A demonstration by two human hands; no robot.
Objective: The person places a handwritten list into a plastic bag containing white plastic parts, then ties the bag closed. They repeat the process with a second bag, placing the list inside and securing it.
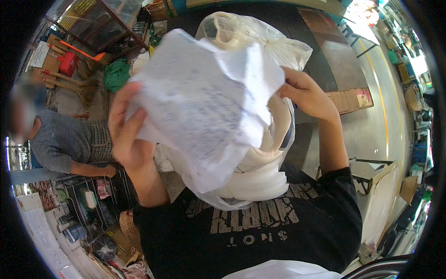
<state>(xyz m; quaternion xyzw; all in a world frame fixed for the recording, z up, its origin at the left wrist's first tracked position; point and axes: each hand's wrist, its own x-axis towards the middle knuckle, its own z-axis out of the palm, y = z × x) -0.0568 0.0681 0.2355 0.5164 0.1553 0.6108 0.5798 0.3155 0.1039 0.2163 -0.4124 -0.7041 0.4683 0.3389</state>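
White, crumpled and blurred, one sheet of paper point(195, 102) spans two hands in front of the chest: the left hand point(130, 128) closes fingers and thumb on its left edge, the right hand point(304, 93) pinches its right edge. Beyond it, one clear plastic bag point(290, 52) holds cream pieces; more cream pieces point(253, 183) sit in clear plastic below, their count hidden. The sheet's lower corner overhangs these. Open floor point(374, 104) runs past one cardboard piece point(346, 101) at right; one co-worker point(69, 139) is at left.

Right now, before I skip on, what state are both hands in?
Left hand: closed on the left edge of a crumpled white sheet.
Right hand: closed, gripping the sheet's right edge.
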